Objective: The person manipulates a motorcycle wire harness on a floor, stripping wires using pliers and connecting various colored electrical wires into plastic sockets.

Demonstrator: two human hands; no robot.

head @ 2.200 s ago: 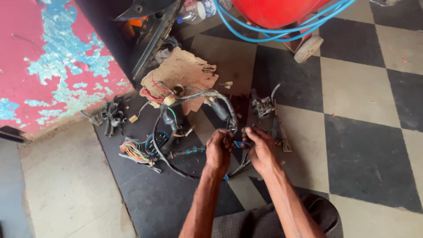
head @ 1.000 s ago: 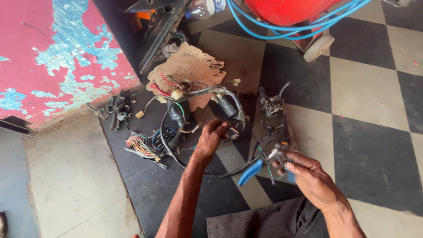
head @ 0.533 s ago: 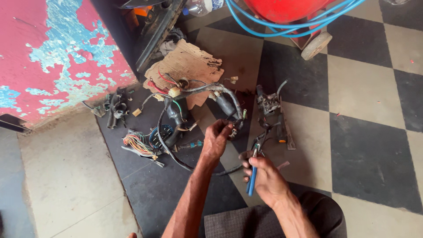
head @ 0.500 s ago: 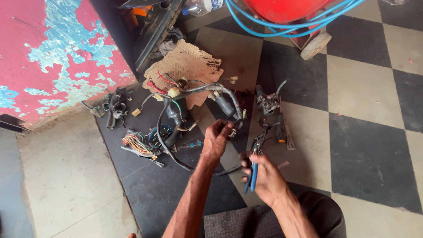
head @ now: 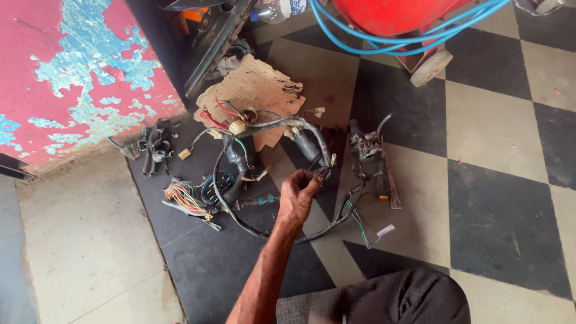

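My left hand (head: 298,197) is out over the floor, fingers (head: 312,182) curled shut and pinching the black taped wiring harness (head: 282,125) at the end that drops to my fingertips; the small pale connector (head: 333,159) sits just past them, up and right. My right hand is out of shot, can't tell what it's doing. From my grip the harness arches up and away, then loops round left and back under my wrist along the black-and-cream checkered tile floor (head: 492,150). Left of my fingers: a bundle of multicoloured thin wires (head: 185,198) and a round dark blue-faced gauge (head: 217,183), close together. Further left, near the peeling red-and-blue painted wall (head: 72,78), a small pile of black connectors (head: 155,146). Beyond my fingers, a torn piece of brown cardboard (head: 255,90) lies under the harness top. Right of my fingers, a dark metal handlebar switch-and-lever assembly (head: 367,144), apart from my hand. Below right, a thin green wire ending in a pink tag (head: 386,230). Far top right, coiled blue hose (head: 384,42) round a red tank (head: 390,12) with a cream wheel (head: 431,67).
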